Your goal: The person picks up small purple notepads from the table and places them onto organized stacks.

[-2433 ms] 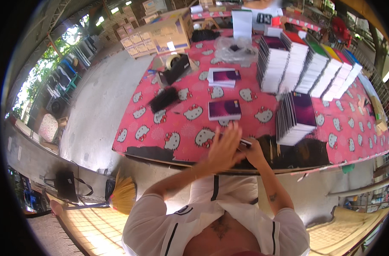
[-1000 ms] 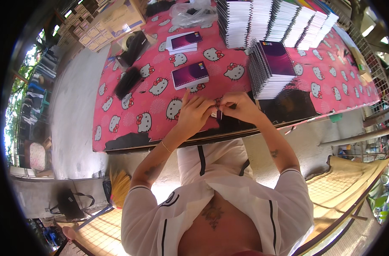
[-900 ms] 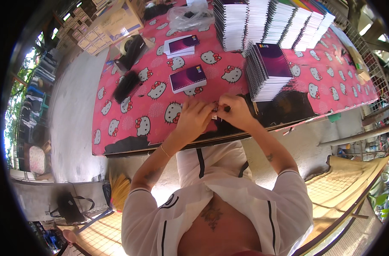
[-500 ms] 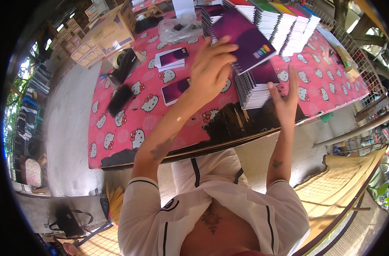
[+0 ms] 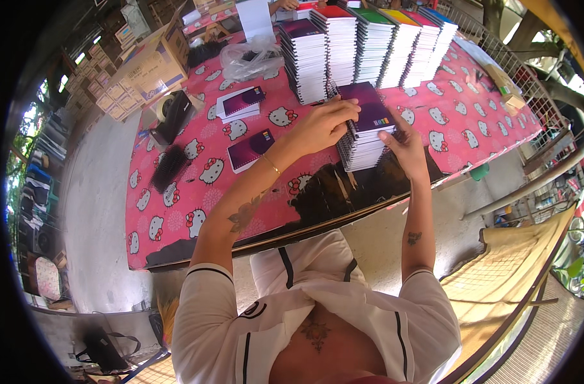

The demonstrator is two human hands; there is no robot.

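Left hand (image 5: 325,126): fingers bent over the coil edge of a purple notebook (image 5: 370,105), tips on its cover; the thumb is hidden, so whether it pinches cannot be told. Right hand (image 5: 407,148): partly open, thumb at the near right corner and fingers along the right side. The notebook lies on top of a stack of notebooks (image 5: 362,155) near the front edge of the bench (image 5: 223,187). Behind stands a row of tall coil-bound stacks (image 5: 340,48) (covers purple, red, green, yellow, pink and blue), closing off the far side. To the left, the forearm partly screens a small notebook (image 5: 248,150); beyond lie a black brush (image 5: 170,168) and a tape dispenser (image 5: 173,118). Notebook orientation: cover up, coil edge left, long axis running away from the person, far end angled slightly left.
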